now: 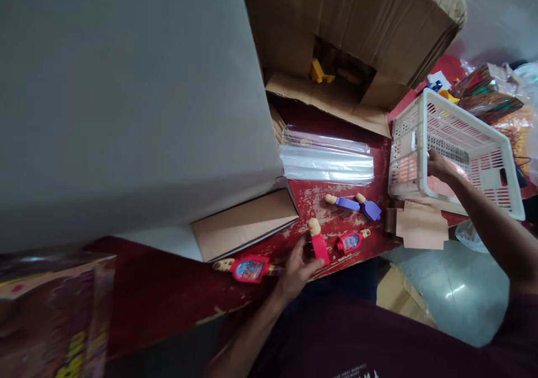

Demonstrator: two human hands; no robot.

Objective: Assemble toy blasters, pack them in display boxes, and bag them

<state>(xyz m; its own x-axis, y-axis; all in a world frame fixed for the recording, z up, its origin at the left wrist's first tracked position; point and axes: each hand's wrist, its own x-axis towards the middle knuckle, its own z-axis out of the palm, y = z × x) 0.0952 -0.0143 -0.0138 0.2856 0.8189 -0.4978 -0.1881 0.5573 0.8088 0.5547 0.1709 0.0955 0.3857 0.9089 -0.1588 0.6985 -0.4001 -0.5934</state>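
Note:
My left hand (298, 270) is closed round a red toy with a cream-coloured top (319, 246), at the near edge of the worn red table. To its right lies a red toy with a picture label (349, 242), and to its left a larger labelled red toy (250, 269). Two purple toys (348, 203) (371, 210) with cream tops lie just beyond. My right hand (440, 166) reaches inside the white plastic basket (466, 120), above something pinkish at the bottom; its fingertips are partly hidden and their grip is unclear.
Clear plastic bags (328, 162) lie flat behind the toys. A large cardboard box (357, 14) with a cut opening stands at the back. An open carton (246, 224) lies left of centre, beside a big grey surface (126, 98). Wrapped goods (490, 95) are beyond the basket.

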